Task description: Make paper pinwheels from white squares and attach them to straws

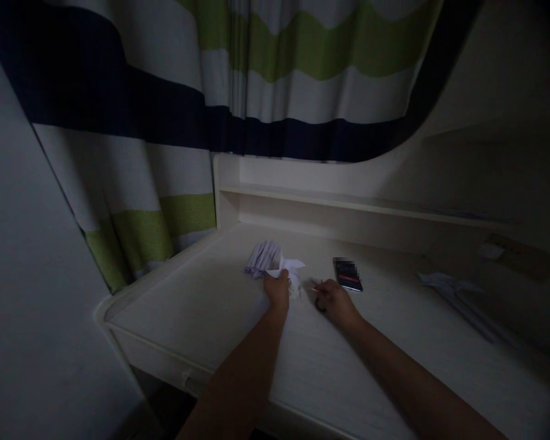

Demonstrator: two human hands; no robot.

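Note:
My left hand (277, 289) is closed on a piece of white folded paper (290, 265) with pointed ends, just above the desk. Right behind it lies a bundle of rolled or folded white paper strips (263, 256). Small pale scraps (295, 288) show beside my left fingers, too dim to make out well. My right hand (337, 303) is closed around what looks like a small pair of scissors (320, 304); a dark handle loop hangs below the fingers and a thin pale tip points left toward the paper. The two hands are apart.
A smartphone (348, 274) with a lit screen lies behind my right hand. On the right are long paper sticks with a folded top (458, 299) and a brown flat piece (527, 256). A low shelf (330, 198) and striped curtains (302, 91) bound the white desk (192, 299).

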